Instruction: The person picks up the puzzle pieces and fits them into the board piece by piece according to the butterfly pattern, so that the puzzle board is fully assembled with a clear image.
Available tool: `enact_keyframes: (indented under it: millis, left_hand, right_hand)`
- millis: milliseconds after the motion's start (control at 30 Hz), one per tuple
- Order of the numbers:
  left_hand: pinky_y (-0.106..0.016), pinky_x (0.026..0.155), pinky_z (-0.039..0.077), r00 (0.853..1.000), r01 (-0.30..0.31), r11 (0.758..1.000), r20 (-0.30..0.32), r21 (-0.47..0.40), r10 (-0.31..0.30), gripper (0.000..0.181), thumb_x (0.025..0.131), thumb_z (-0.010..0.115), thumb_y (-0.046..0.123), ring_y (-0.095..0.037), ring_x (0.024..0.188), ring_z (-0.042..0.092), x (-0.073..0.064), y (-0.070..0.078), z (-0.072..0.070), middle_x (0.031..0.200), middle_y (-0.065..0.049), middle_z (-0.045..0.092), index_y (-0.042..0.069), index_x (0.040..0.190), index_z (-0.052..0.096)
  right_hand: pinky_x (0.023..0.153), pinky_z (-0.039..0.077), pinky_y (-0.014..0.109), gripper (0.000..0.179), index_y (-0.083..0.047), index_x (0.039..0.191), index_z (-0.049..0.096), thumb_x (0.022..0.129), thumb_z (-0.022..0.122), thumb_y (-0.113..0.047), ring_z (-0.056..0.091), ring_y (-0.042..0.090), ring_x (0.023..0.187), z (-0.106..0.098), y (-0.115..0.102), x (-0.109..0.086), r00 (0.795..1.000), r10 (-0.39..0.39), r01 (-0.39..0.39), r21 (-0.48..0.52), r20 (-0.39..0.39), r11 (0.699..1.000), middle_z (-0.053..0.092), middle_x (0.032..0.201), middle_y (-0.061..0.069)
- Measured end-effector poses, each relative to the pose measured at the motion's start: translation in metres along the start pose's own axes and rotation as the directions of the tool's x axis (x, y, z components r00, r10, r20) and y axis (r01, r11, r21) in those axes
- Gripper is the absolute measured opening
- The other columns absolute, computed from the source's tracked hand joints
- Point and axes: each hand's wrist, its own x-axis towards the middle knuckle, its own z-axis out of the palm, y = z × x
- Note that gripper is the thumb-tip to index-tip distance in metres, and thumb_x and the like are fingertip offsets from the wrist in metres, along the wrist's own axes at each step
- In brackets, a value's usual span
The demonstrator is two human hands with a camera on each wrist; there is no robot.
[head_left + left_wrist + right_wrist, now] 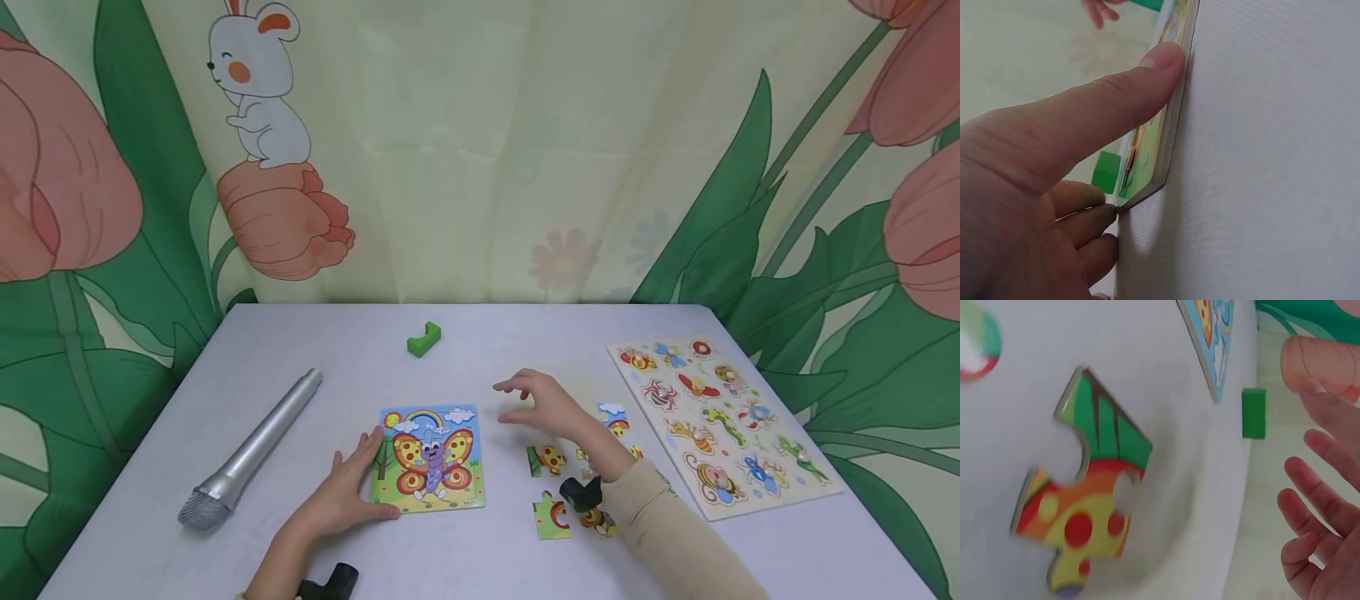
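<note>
A square butterfly puzzle board (432, 458) with a rainbow and sun lies flat on the table. My left hand (341, 487) rests at its left side, the thumb (1147, 75) against the lower edge and the other fingers along the left edge. My right hand (543, 404) is raised to the right of the board, holding nothing, its fingers spread and slightly bent. Beneath and beside the right forearm lie loose jigsaw pieces, among them a green and red spotted piece (1100, 481) and a green piece with a red curl (551, 517). The forearm partly hides several others.
A silver microphone (251, 450) lies at the left. Near the back edge sits a green notched block (424, 340). On the right is a large insect picture board (723, 425). A flowered curtain (465, 150) hangs behind the table.
</note>
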Motion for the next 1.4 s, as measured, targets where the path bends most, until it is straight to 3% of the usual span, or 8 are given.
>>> enact_keyframes:
  millis: [300, 767, 1000, 1400]
  left_hand:
    - [-0.055, 0.108, -0.005, 1.0, 0.004, 1.0, -0.005, 0.002, -0.004, 0.116, 0.057, 0.084, 0.038, -0.033, 0.137, 0.009, 0.0, 0.001, 0.0, 0.148, -0.019, 0.018, 0.0, 0.144, 0.018]
    - [-0.054, 0.108, -0.005, 1.0, 0.009, 1.0, -0.009, -0.003, -0.009, 0.115, 0.057, 0.085, 0.037, -0.033, 0.137, 0.01, 0.0, 0.002, 0.001, 0.148, -0.018, 0.019, 0.001, 0.144, 0.019]
    - [-0.054, 0.108, -0.005, 1.0, 0.009, 1.0, -0.011, 0.001, -0.009, 0.116, 0.056, 0.084, 0.038, -0.033, 0.137, 0.01, 0.0, 0.001, 0.001, 0.148, -0.018, 0.019, 0.002, 0.144, 0.018]
    - [-0.054, 0.108, -0.005, 1.0, 0.02, 1.0, -0.011, -0.002, -0.02, 0.116, 0.057, 0.084, 0.038, -0.033, 0.137, 0.009, 0.0, 0.002, 0.002, 0.148, -0.018, 0.019, 0.002, 0.145, 0.018]
  right_hand:
    - [0.068, 0.047, 0.042, 0.044, -0.004, 0.115, 0.063, 0.076, 0.075, -0.02, 0.052, 0.03, 0.085, -0.021, 0.025, -0.023, 0.996, -0.046, 0.045, -0.014, -0.08, 0.999, 0.061, 0.104, 0.013]
    - [0.075, 0.048, 0.047, 0.041, -0.003, 0.116, 0.061, 0.079, 0.072, -0.017, 0.054, 0.032, 0.092, -0.044, 0.062, -0.057, 0.994, 0.038, -0.039, -0.009, -0.107, 0.999, 0.06, 0.106, 0.014]
    - [0.071, 0.05, 0.036, 0.04, -0.003, 0.116, 0.061, 0.079, 0.071, -0.016, 0.054, 0.03, 0.094, -0.054, 0.077, -0.071, 0.99, 0.112, -0.115, -0.035, -0.089, 0.993, 0.061, 0.111, 0.014]
    - [0.065, 0.044, 0.029, 0.04, -0.003, 0.114, 0.063, 0.077, 0.073, -0.014, 0.051, 0.025, 0.087, -0.064, 0.098, -0.081, 0.971, 0.235, -0.237, -0.069, -0.042, 0.969, 0.059, 0.115, 0.018]
